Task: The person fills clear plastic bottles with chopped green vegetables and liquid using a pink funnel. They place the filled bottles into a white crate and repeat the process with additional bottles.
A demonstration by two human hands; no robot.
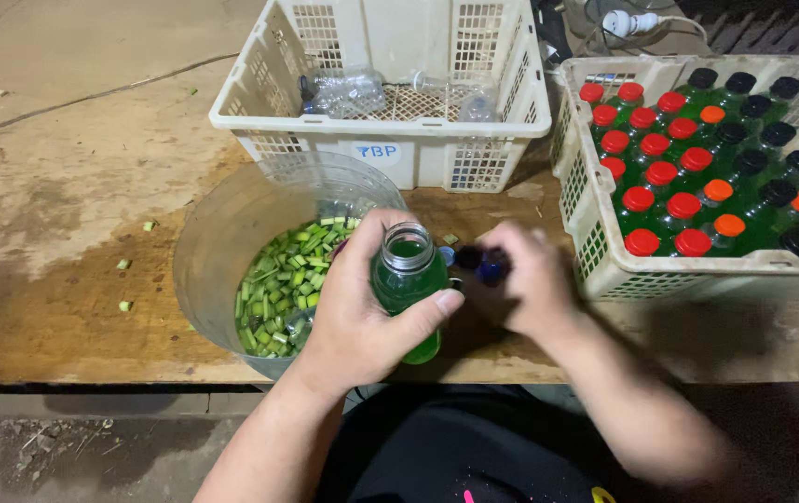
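Here's the table [73,214], and near its front edge sits a round tub [222,233] with chopped stalk pieces [287,284] inside it. Just right of the tub, the left hand [362,312] wraps an uncapped bottle [409,279], standing upright over the table's front edge. Right of that bottle, the right hand [534,279] reaches at a few loose caps [478,263] lying on the table between the two hands. Behind the tub stands a basket [381,126] holding a few empty bottles [348,91]. To the right, a second basket [604,261] is packed with rows of capped bottles [688,177]. Stray stalk bits [124,265] lie on the table left of the tub.
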